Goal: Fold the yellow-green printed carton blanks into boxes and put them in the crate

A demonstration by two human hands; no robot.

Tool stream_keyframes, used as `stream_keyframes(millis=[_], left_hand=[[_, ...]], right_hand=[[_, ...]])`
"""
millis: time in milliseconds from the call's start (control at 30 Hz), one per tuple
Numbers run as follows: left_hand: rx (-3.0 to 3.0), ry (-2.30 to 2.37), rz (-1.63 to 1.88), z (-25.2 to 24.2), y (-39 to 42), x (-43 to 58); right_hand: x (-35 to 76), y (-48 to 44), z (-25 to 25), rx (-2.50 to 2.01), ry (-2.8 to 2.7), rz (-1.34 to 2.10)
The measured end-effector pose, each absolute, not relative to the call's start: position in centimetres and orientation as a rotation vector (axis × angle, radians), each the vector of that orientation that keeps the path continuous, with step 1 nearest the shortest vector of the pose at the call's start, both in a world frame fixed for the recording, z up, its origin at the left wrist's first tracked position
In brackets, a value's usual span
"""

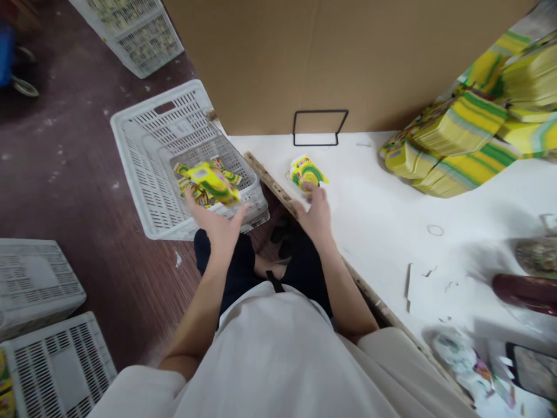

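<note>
My left hand is spread open, palm up, over the near rim of a white slatted crate. A yellow-green folded carton blurs in the air just above its fingers, apart from the palm. Two or three similar cartons lie on the crate's floor. My right hand reaches over the white table with fingers extended toward a small yellow-green carton lying flat; the fingertips are at its near edge.
A tall pile of flat yellow-green carton blanks fills the table's far right. A brown cardboard wall and a black wire stand stand behind. More white crates sit on the dark floor at left.
</note>
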State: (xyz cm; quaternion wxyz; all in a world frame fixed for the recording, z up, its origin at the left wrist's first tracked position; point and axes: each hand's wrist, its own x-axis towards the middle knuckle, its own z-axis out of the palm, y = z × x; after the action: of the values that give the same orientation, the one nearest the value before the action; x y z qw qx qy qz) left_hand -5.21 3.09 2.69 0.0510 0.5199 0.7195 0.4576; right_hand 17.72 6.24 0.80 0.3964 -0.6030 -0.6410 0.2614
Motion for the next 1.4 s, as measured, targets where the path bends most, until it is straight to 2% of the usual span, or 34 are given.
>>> stream_keyframes(millis=[133, 233, 467, 567, 667, 767, 867, 1067, 1267, 1400], left_hand=[[1.696, 2.068, 1.354, 1.7, 2.9, -5.4], [1.715, 1.861, 1.208, 0.6, 1.7, -3.3], [1.393, 1.486, 1.052, -0.2, 0.5, -0.9], [1.179, 1.276, 1.138, 0.6, 1.1, -0.7], [1.003, 1.144, 1.296, 2.5, 1.7, -0.1], [0.891, 1.177, 1.385, 4.6, 2.2, 0.7], [0.841, 1.355, 1.47, 5.5, 2.4, 1.2], [0.883, 1.491, 1.448, 3.4, 1.7, 1.2], [0.978, 1.416, 1.452, 3.0, 1.3, 0.5], [0.98, 1.428, 1.428, 3.4, 1.5, -0.4]], right_hand=[[19.9, 9.1, 0.1, -2.038, -1.51, 0.381], [19.9, 9.8, -0.3, -2.119, -1.548, 0.361], [20.2, 8.6, 1.0, -1.961, -1.394, 0.6], [19.1, 6.6, 2.6, -1.68, -1.502, 0.787], [16.7, 4.0, 3.8, -1.294, -1.778, 1.117], [14.5, 2.0, 4.0, -1.041, -1.682, 1.377], [13.4, 1.0, 4.0, -0.973, -1.489, 1.409], [13.4, 1.4, 3.5, -0.921, -1.443, 1.564], [14.4, 2.0, 2.6, -0.98, -1.239, 1.592], [15.7, 2.4, 3.0, -1.129, -1.347, 1.375]])
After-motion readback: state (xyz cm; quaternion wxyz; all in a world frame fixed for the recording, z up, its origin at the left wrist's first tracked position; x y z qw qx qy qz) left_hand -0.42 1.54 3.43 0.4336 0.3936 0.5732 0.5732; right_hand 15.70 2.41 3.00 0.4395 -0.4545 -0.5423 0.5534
